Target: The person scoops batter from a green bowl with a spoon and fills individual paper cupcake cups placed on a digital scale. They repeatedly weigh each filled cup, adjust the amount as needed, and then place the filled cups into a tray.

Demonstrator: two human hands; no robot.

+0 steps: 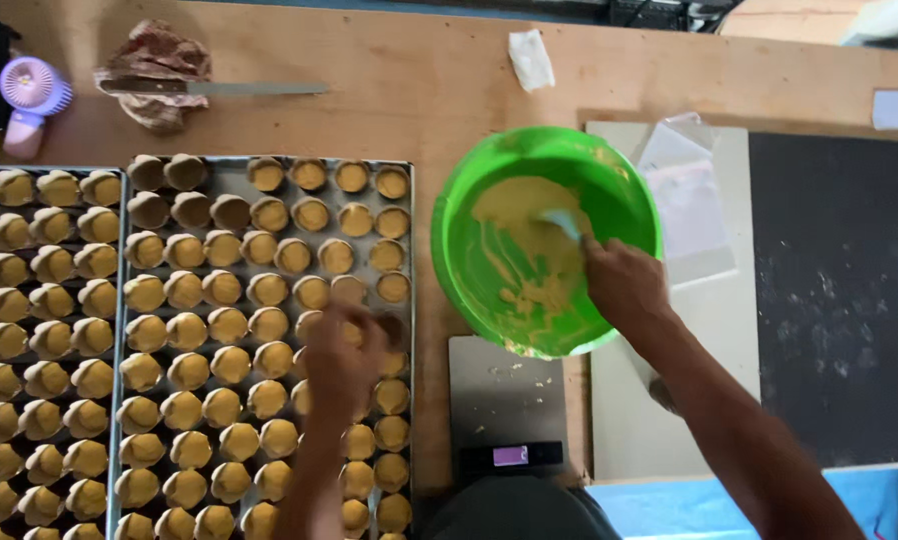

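A bright green bowl (629,200) smeared with tan batter stands tilted on the wooden table, partly over a grey kitchen scale (504,400). My right hand (624,285) is inside the bowl, gripping a pale scraper (564,222) that presses into the batter. My left hand (344,360) is blurred over the metal tray (231,178) of small paper cups, fingers curled around one filled cup (391,330) near the tray's right side. Most cups hold tan batter; a few at the tray's top left lie tipped.
A second tray (109,172) of filled cups lies at the left. A knife (219,88) rests on a crumpled cloth at the back, beside a small lilac fan (31,95). A beige board (719,330) and a black mat (839,290) lie to the right.
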